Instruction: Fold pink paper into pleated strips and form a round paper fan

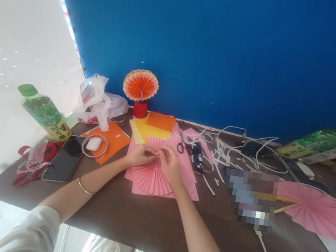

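A pink pleated paper fan (152, 178) lies spread over a stack of pink sheets (190, 186) on the dark table. My left hand (143, 156) pinches it near its middle, coming from the left. From the other side, my right hand (168, 164) closes its fingertips at the same spot, almost touching the left ones. Pleats fan out both above and below my fingers. What exactly sits between the fingertips is too small to see. Just right of the fan are scissors (180, 147) and a dark blue tool or holder (197, 157).
Yellow sheets (154, 131) and orange paper (118, 139) lie behind and left. A finished paper rosette (141, 86) stands by the blue wall. Left are a green bottle (46, 114) and a phone (63, 161); right, paper strips (220, 155), cables and another pink fan (319, 209).
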Demonstrator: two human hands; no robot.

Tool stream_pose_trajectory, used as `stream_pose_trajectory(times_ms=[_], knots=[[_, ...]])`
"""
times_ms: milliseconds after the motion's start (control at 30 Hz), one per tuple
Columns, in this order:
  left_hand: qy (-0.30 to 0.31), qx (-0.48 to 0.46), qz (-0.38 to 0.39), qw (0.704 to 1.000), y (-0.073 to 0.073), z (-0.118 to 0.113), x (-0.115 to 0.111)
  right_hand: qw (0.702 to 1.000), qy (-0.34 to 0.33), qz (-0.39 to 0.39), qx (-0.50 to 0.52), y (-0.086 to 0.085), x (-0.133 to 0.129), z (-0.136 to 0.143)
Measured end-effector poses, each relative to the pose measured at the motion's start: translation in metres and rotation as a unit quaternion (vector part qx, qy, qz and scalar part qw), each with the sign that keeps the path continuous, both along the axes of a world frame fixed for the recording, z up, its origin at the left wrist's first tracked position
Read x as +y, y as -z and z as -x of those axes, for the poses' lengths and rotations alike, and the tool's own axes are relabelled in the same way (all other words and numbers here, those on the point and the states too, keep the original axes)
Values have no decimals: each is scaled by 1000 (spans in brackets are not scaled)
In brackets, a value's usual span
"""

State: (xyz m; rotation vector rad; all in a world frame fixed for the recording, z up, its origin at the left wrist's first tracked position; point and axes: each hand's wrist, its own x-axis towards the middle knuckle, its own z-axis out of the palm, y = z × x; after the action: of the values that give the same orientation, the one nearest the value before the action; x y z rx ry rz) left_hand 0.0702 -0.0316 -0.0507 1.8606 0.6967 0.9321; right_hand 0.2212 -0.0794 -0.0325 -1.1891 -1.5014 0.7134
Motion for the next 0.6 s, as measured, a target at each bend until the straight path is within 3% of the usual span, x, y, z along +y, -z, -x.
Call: stream_pose_trajectory(times_ms=[133, 200, 367, 600], knots=[[-16, 6, 11, 1000, -2, 0, -1, 995, 53, -64, -64, -5, -1, -8], [-22, 5, 20, 1000, -3, 0, -1, 989, 30, -79, -123, -5, -1, -13], [-34, 13, 15, 999, -3, 1, -2, 975, -35, -53, -212, 0, -4, -17], [-28, -3, 10, 1000, 1, 1, 0, 980, -6, -8, -198, 8, 0, -14]])
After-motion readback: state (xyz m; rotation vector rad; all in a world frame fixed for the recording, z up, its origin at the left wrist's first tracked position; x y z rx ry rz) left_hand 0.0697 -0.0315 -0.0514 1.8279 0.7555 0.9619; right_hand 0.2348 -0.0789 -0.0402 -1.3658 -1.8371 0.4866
